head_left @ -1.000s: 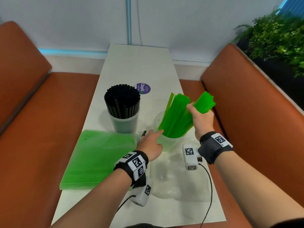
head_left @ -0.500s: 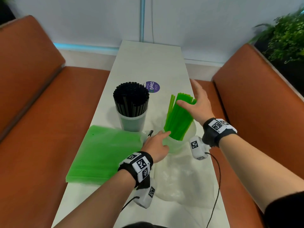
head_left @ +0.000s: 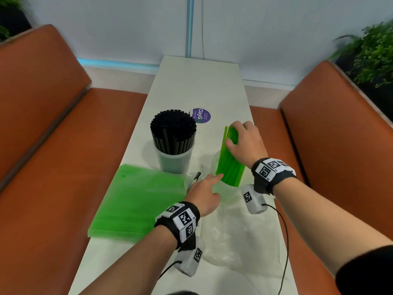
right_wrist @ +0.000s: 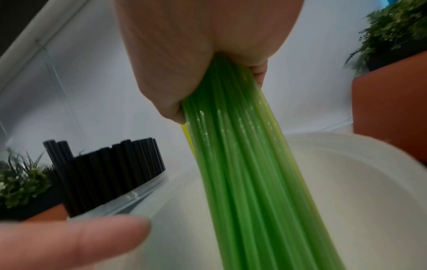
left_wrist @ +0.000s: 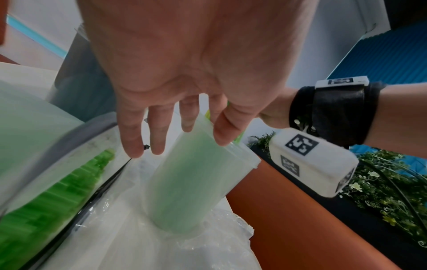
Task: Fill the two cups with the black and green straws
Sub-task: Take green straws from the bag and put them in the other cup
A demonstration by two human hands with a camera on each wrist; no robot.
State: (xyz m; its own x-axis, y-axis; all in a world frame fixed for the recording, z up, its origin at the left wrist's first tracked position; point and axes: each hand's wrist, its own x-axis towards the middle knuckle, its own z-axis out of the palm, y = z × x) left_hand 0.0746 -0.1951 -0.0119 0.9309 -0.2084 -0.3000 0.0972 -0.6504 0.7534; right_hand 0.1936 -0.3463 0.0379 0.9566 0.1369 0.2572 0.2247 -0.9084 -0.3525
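White table (head_left: 197, 86): green straws (head_left: 230, 165) within right hand (head_left: 247, 143) grip.

The straws (head_left: 230, 160) under my right hand are bright green, one yellowish. Those in the other cup (head_left: 173, 133) are black. Both cups are frosted clear. The table (head_left: 200, 81) is white, the benches (head_left: 63, 145) rust-orange, my wristbands (head_left: 180, 220) black with black-and-white square codes.

The far end of the surface (head_left: 197, 81) lies open. Nearer, the cup of black straws (head_left: 173, 141) and the cup of green straws (head_left: 230, 165) leave a narrow gap; a green straw pack (head_left: 136, 205) blocks the left, crumpled plastic (head_left: 234, 241) the near right.
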